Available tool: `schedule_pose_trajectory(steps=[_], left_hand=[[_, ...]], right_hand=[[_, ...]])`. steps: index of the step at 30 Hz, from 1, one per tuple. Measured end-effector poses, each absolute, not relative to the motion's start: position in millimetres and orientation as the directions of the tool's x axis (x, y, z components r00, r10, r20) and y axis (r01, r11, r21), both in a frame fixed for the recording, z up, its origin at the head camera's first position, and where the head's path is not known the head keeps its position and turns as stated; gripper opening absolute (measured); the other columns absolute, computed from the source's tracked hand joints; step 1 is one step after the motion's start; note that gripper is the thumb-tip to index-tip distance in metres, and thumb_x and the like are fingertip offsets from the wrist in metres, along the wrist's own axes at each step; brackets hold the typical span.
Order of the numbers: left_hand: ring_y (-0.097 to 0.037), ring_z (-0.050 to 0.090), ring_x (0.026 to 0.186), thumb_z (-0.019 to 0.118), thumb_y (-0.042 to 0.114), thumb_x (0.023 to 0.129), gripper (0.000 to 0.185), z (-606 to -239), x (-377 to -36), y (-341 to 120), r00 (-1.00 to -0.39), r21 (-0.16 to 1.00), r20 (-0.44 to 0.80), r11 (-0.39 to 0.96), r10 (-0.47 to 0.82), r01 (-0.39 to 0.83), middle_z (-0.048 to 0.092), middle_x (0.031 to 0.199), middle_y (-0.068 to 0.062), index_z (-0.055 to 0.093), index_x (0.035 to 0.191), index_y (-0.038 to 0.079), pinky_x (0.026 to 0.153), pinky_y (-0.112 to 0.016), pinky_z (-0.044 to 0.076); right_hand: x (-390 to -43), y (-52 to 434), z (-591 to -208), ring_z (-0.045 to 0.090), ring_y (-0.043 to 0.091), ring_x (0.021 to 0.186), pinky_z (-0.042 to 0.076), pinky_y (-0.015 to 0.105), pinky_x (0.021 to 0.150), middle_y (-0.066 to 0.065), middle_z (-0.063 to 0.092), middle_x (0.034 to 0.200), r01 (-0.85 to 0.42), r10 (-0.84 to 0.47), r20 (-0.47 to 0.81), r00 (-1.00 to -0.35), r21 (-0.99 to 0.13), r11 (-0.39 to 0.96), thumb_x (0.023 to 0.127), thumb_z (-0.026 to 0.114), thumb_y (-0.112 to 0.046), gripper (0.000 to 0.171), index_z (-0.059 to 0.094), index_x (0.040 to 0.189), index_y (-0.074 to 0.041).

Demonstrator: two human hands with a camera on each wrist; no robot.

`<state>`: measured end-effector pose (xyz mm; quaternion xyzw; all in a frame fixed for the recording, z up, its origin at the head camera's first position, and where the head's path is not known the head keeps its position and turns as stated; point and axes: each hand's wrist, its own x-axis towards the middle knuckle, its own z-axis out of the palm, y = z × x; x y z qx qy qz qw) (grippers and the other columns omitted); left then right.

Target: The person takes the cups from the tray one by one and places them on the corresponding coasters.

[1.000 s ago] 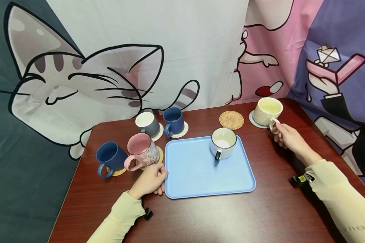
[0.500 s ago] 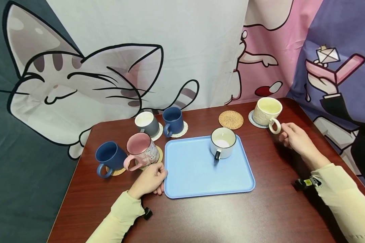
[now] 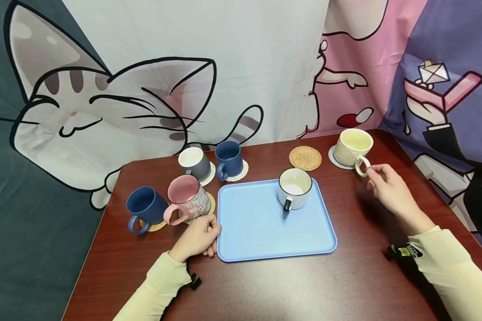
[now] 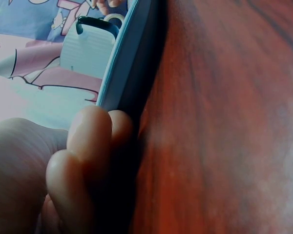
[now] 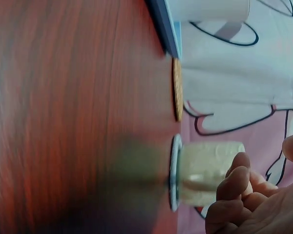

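A cream mug (image 3: 351, 147) stands on a pale round coaster (image 3: 334, 159) at the back right of the dark wood table (image 3: 305, 285). My right hand (image 3: 379, 180) is just beside it, fingers loosely curled, a fingertip touching the mug's handle. The right wrist view shows the cream mug (image 5: 205, 168) just past those curled fingers (image 5: 234, 180), with the thumb held apart. My left hand (image 3: 198, 238) holds the left edge of a blue tray (image 3: 257, 232); its fingers (image 4: 88, 136) curl against the tray's rim (image 4: 132, 73). A white mug (image 3: 295, 189) stands on the tray.
A bare woven coaster (image 3: 305, 158) lies left of the cream mug. On coasters left of the tray stand a pink mug (image 3: 186, 198), a navy mug (image 3: 144, 207), a grey mug (image 3: 194, 162) and a blue mug (image 3: 229, 159). Cartoon-print cloth hangs behind.
My right hand let go of the cream mug's handle, drew back a little, then came back to touch it; the handle now points more toward me. The left hand has not moved.
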<state>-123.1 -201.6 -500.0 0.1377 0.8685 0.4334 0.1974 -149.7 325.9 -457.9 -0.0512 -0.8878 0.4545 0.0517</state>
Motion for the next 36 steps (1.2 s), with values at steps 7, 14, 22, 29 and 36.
schedule_pose_trajectory(steps=[7,14,22,29,36], left_hand=[[-0.019,0.064,0.039,0.052,0.016,0.106,0.024,-499,-123,-202,-0.883,0.808,-0.227,0.586,0.411,0.065,0.066,0.051,-0.001,0.055,0.085,0.006,0.042,-0.037,0.055],[-0.019,0.064,0.039,0.051,0.016,0.106,0.023,-497,-123,-202,-0.883,0.813,-0.229,0.58,0.409,0.058,0.066,0.051,-0.001,0.055,0.086,0.006,0.042,-0.037,0.055],[-0.019,0.064,0.039,0.051,0.016,0.106,0.023,-499,-123,-202,-0.883,0.808,-0.231,0.586,0.408,0.059,0.066,0.051,-0.001,0.055,0.085,0.006,0.042,-0.037,0.055],[-0.019,0.064,0.039,0.051,0.016,0.106,0.023,-500,-124,-202,-0.884,0.811,-0.23,0.582,0.407,0.057,0.066,0.05,-0.001,0.055,0.085,0.006,0.042,-0.037,0.055],[-0.019,0.064,0.04,0.051,0.016,0.106,0.023,-499,-123,-202,-0.883,0.813,-0.23,0.579,0.41,0.057,0.066,0.051,-0.001,0.055,0.085,0.006,0.042,-0.038,0.055]], right_hand=[[-135,293,-456,0.055,0.012,0.062,0.046,0.025,0.057,0.004,0.058,0.075,-0.032,0.042,0.071,-0.997,-0.805,0.592,0.111,0.043,-0.031,0.036,0.065,0.114,-0.002],[-120,251,-459,0.057,0.013,0.062,0.046,0.025,0.057,0.007,0.06,0.073,-0.099,-0.041,0.094,-0.995,-0.789,0.607,0.109,0.052,-0.028,0.028,0.069,0.103,-0.006],[-107,210,-460,0.054,0.008,0.061,0.047,0.025,0.057,0.007,0.06,0.072,-0.112,-0.127,0.052,-0.991,-0.845,0.522,0.104,0.061,-0.019,0.017,0.067,0.102,-0.003],[-102,187,-465,0.05,0.009,0.056,0.043,0.026,0.051,0.005,0.056,0.071,-0.055,-0.208,-0.026,-0.978,-0.926,0.374,0.104,0.06,-0.015,0.021,0.064,0.117,0.001],[-101,162,-473,0.046,0.008,0.055,0.04,0.024,0.051,0.003,0.054,0.068,0.102,-0.246,-0.146,-0.958,-0.978,0.182,0.105,0.056,-0.013,0.028,0.055,0.124,0.008]])
